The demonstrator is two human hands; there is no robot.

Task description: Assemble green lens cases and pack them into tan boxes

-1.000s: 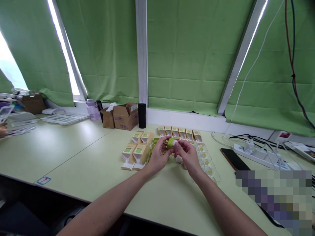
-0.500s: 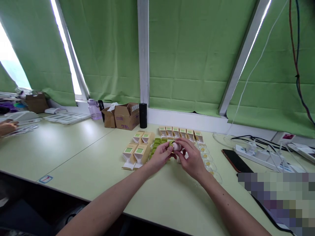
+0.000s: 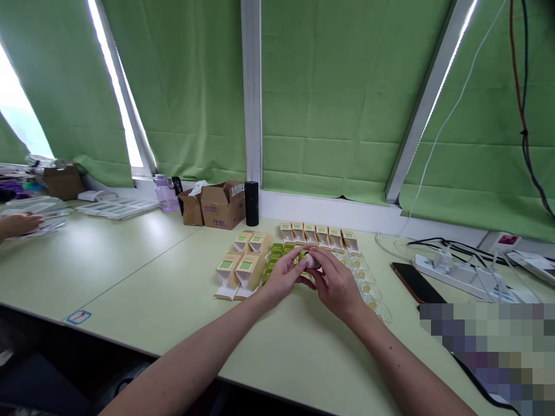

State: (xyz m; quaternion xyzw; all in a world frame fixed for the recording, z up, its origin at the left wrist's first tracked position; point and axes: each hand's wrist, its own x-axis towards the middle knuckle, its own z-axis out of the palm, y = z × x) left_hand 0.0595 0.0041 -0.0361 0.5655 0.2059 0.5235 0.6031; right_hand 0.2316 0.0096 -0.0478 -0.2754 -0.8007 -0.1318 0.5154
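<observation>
My left hand (image 3: 282, 278) and my right hand (image 3: 340, 284) meet over the middle of the table. Between their fingertips is a small rounded white and green piece (image 3: 311, 262), gripped from both sides; its exact kind I cannot make out. Just left of and behind my hands, small green cups or caps (image 3: 276, 255) stand in rows, partly covered by my left hand. To the right, clear plastic shells with yellow centres (image 3: 365, 288) lie in rows, partly behind my right hand.
Open tan cartons with green labels (image 3: 245, 266) stand left; another row of cartons (image 3: 321, 232) is behind. A brown cardboard box (image 3: 222, 207) and black cylinder (image 3: 252, 203) stand at the back. Right are a phone (image 3: 417, 283) and power strip (image 3: 459, 276). A co-worker's hand (image 3: 19, 224) is far left.
My right fingers have come in closer over the white and green piece, covering more of it. At the far left, the co-worker's hand has moved to the right.
</observation>
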